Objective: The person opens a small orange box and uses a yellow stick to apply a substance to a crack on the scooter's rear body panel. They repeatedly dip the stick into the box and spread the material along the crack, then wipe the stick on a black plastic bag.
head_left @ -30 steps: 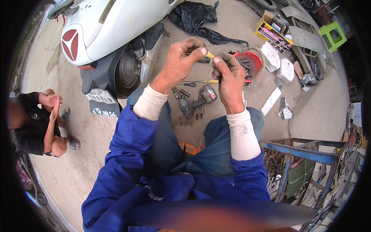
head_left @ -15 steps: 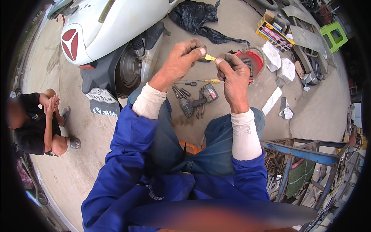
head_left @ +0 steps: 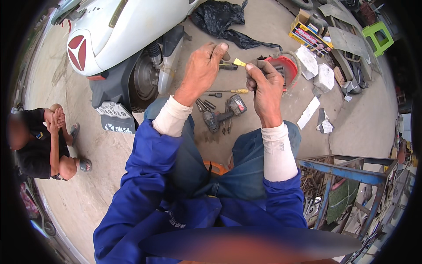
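My right hand (head_left: 266,82) pinches a small yellow strip (head_left: 239,62) between thumb and fingers, its free end pointing left. My left hand (head_left: 201,69) is a short way to the left, fingers curled and thumb raised against them. Whatever it may hold is hidden. On the ground below lies a cordless power tool (head_left: 225,116) with a battery, beside several dark metal sockets (head_left: 205,105). A yellow-handled screwdriver (head_left: 239,91) lies just beyond them. Partly behind my right hand is a red basin (head_left: 289,70).
A white scooter (head_left: 99,39) stands at the far left with its rear wheel exposed. A black plastic bag (head_left: 220,20), a yellow-black box (head_left: 307,37) and white foam blocks (head_left: 324,79) lie farther out. At left a person (head_left: 37,141) squats; a blue metal frame (head_left: 347,171) is at right.
My left hand has come away from the yellow strip, moving slightly left with its thumb raised. The strip stays in my right hand, more of it showing.
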